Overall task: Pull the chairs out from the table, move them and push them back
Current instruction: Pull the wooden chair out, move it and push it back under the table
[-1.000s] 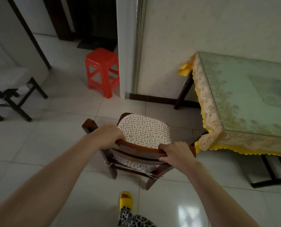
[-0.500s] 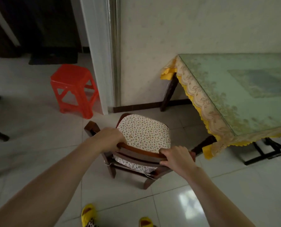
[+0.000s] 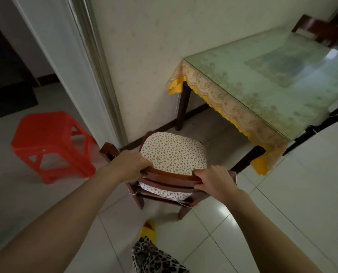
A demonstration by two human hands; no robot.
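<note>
Head view: one moment, looking down at both arms.
Chairs: two — one chair (image 3: 170,170) at frame centre, second chair (image 3: 318,29) upper right, only its backrest shows behind the table (image 3: 262,83).
Hands: left hand (image 3: 131,166) and right hand (image 3: 215,181), both clenched around the centre chair's top rail.
Cushion: one, floral (image 3: 173,153), on the seat.
Position: centre chair sits just off the table's near-left corner, not tucked under.
Hidden: front chair legs, far table edge cut off.
Nearby: one red stool (image 3: 50,142) at left, door frame (image 3: 93,62) between them — yellow slipper (image 3: 147,231) lower centre.
</note>
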